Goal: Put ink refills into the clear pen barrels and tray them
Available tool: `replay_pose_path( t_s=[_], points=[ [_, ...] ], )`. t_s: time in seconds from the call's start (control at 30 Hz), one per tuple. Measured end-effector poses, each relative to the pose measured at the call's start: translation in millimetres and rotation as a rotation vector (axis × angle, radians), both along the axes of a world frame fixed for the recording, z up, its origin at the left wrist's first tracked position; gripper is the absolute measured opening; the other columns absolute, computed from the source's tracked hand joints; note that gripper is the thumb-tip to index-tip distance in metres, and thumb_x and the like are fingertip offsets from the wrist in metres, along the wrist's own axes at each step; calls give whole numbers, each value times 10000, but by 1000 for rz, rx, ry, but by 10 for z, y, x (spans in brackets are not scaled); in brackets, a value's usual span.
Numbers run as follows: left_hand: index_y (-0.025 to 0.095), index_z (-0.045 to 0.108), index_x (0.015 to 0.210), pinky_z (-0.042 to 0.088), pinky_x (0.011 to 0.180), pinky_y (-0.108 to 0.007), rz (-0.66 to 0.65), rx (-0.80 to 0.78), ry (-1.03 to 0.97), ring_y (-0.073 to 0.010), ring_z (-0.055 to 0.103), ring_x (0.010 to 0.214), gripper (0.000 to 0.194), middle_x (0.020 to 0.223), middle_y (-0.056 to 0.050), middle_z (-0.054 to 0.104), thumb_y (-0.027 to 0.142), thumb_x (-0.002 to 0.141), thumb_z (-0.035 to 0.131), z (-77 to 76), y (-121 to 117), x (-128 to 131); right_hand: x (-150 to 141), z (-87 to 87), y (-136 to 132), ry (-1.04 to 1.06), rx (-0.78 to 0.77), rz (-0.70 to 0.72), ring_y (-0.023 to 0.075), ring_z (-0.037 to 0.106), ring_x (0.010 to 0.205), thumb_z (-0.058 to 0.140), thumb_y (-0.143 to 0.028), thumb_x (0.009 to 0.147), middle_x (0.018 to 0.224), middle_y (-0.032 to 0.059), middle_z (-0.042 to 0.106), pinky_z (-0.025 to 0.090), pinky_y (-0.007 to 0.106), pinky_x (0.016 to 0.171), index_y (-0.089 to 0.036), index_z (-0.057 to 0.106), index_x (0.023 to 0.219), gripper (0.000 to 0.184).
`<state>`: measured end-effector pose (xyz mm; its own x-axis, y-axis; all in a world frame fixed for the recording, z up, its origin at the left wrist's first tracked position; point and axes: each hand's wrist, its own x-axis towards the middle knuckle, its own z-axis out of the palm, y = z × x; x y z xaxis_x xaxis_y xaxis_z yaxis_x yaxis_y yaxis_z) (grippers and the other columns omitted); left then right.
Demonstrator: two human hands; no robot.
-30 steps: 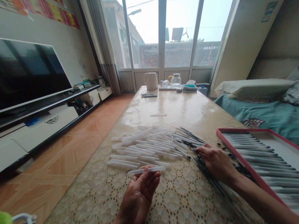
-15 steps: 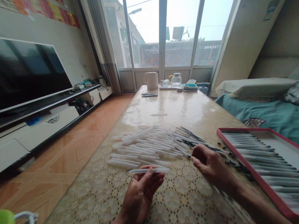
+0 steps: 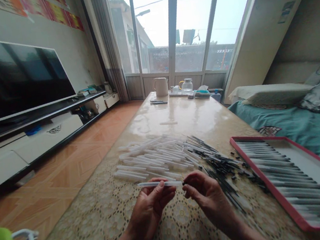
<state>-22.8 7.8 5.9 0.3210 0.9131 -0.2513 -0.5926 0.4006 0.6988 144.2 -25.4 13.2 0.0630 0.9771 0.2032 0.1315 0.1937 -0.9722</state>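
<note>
Our left hand [image 3: 151,211] pinches a slim white plastic tube [image 3: 157,184] to steady it, while our right fingers [image 3: 193,183] close narrowly at its end, perhaps on a thin black rod [image 3: 184,182].

A white plastic tube [image 3: 157,184] is held level in the air, running left to right. A thin black rod [image 3: 184,182] is pinched just beside its right end, mostly hidden. Farther away, more white tubes [image 3: 150,157] lie in a loose heap, pointing various ways. To their right, black rods [image 3: 217,165] are scattered in a pile, touching the heap's right edge. Farther right, long slim sticks [image 3: 296,184] are laid side by side in rows inside a red-rimmed tray [image 3: 266,184].
</note>
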Motion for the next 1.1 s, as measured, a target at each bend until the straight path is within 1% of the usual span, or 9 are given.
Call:
replay_pose_path(
  t_s=[0.2,0.4,0.57,0.67,0.83,0.9,1.0,1.03,1.1],
  points=[
    [141,647,838,537,764,-292,-13,27,20,-180,702,756,102,772,-81,746,152,748,695,-1,-13,2,-37,16,-12,35,-9,25,118,586,626,629,-327,804,682,-13,586,471,224,593,-172,553,804,172],
    [139,662,808,536,740,-283,-40,66,62,-174,691,734,107,735,-78,737,188,731,718,22,-26,9,-62,4,-26,80,-99,9,101,561,499,605,-432,802,640,-7,601,442,205,465,-167,527,768,278],
    [152,662,781,531,731,-280,-46,104,93,-161,680,702,90,701,-58,728,191,726,721,14,-19,11,-56,-78,-35,-30,-72,18,93,548,462,503,-476,860,646,-11,582,426,198,441,-174,493,775,313],
    [157,660,791,526,734,-284,-57,112,105,-165,680,705,91,699,-59,731,191,730,718,9,-29,14,-47,-128,-56,-182,-15,-4,96,552,484,437,-469,896,644,-9,572,420,195,468,-182,489,765,320],
    [159,658,814,526,728,-306,-75,156,119,-181,684,704,104,721,-78,742,199,735,713,-5,-48,25,-38,-207,-78,-440,76,-77,97,488,447,288,-441,949,525,-27,506,354,198,474,-202,465,664,412],
    [157,658,815,528,726,-309,-79,173,140,-182,686,699,103,724,-83,744,202,738,710,-5,-47,26,-34,-199,-74,-467,76,-94,101,475,440,276,-440,952,481,-29,484,336,204,478,-205,448,621,441],
    [157,658,812,531,727,-308,-83,169,155,-181,687,696,99,722,-81,744,210,743,706,1,-38,18,-22,-129,-70,-420,32,-66,102,468,428,220,-437,964,450,-25,484,335,206,483,-202,450,600,491],
    [158,658,812,531,732,-307,-75,164,153,-178,687,700,97,719,-76,742,210,745,705,2,-34,14,-15,-99,-70,-400,18,-47,102,475,431,220,-436,965,466,-22,506,339,205,485,-197,473,639,476],
    [157,658,807,530,741,-301,-59,160,142,-171,685,708,94,709,-60,737,210,745,706,-1,-23,6,2,-54,-75,-388,8,-6,108,506,461,288,-437,951,527,-21,557,348,202,491,-186,508,784,373]
  ],
)
